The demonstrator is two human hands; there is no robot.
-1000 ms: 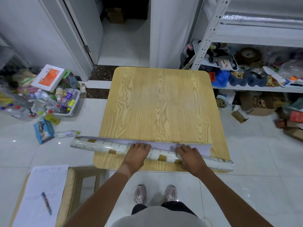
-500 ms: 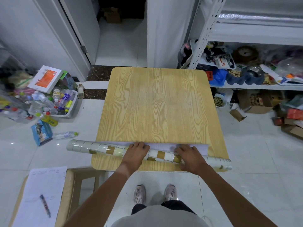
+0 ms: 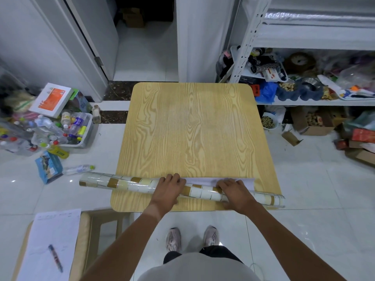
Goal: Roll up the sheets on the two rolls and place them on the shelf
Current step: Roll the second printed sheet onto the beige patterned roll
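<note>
A long roll of tile-patterned sheet (image 3: 134, 184) in white, cream and brown lies across the near edge of the wooden table (image 3: 192, 126), with both ends overhanging. A narrow strip of its white loose sheet (image 3: 205, 181) lies flat on the table just beyond the roll. My left hand (image 3: 169, 188) grips the roll at its middle, fingers curled over the far side. My right hand (image 3: 233, 192) grips it further right, fingertips at the edge of the loose strip. A silvery roll (image 3: 316, 17) lies on the upper board of the white shelf (image 3: 246, 40) at the right.
The shelf's lower boards are crowded with bowls, bags and a clock (image 3: 300, 61). Boxes (image 3: 312, 126) litter the floor at the right. A bin of bottles (image 3: 75, 128) and packets stand on the floor at the left. A stool with paper and a pen (image 3: 55, 258) is near left.
The roll has turned away from me over the loose sheet. The white strip beyond it is narrower, and its left part is now wound in. Both hands stay on the roll.
</note>
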